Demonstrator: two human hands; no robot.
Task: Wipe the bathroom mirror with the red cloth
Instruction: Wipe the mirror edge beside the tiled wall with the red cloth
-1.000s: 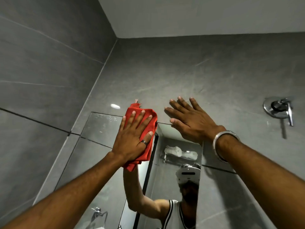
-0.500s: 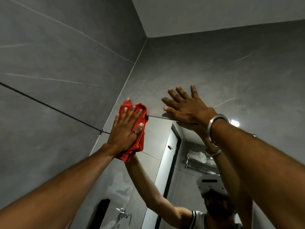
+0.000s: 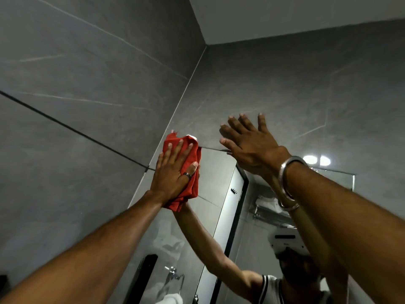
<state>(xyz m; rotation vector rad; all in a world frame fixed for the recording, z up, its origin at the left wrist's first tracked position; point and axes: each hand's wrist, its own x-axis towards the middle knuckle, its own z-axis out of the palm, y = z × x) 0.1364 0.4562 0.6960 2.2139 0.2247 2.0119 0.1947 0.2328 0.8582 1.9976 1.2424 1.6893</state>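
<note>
The bathroom mirror (image 3: 214, 183) hangs on the grey tiled wall, and its top left corner sits by the room's corner. My left hand (image 3: 173, 172) presses the folded red cloth (image 3: 190, 170) flat against that top left corner, fingers spread over the cloth. My right hand (image 3: 249, 145) lies open and flat across the mirror's top edge, fingers on the tile above. A metal bangle circles my right wrist. The glass reflects both arms, a headset and a dark door frame.
A grey tiled side wall (image 3: 76, 106) stands close on the left. The white ceiling (image 3: 295, 16) is just above. A round light's reflection (image 3: 316, 160) shows in the mirror at right, and a tap and towel ring reflection (image 3: 175, 275) at the bottom.
My view has swung left toward the corner. The left hand with the cloth stays at the mirror's top left corner, and the right hand has slid slightly higher on the tile.
</note>
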